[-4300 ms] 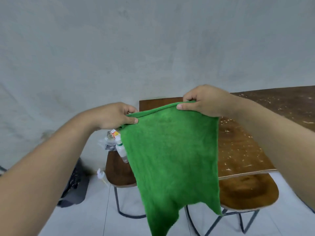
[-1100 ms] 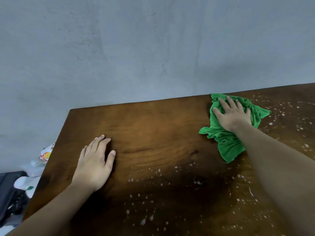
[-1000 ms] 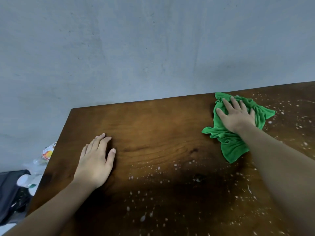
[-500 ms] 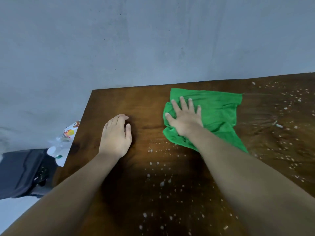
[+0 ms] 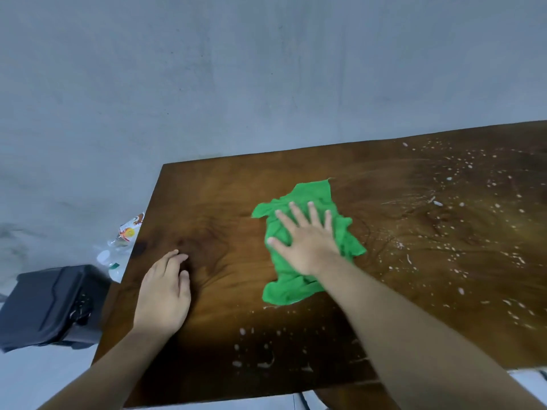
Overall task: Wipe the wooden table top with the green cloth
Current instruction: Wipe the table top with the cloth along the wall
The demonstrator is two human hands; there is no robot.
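Pressing down on the green cloth (image 5: 315,192), the right hand (image 5: 306,241) lies flat, its fingers straight and spread apart, palm on the crumpled fabric without gripping it. The cloth sits bunched near the middle of the wooden table top (image 5: 219,199), a little toward the table's far edge. Folds of it show beyond the fingertips and beside the wrist. The left hand (image 5: 162,294) rests palm-down on bare wood close to the table's left edge, fingers relaxed and held together, holding nothing. White specks (image 5: 450,179) and smears scatter over the right part of the table, and some lie toward its near edge. Off the table's left edge, lower down, stands a black case (image 5: 50,306). Clear plastic packaging (image 5: 124,238) with a coloured label lies between the case and the table's side. A grey wall (image 5: 236,69) rises behind the table's far edge.
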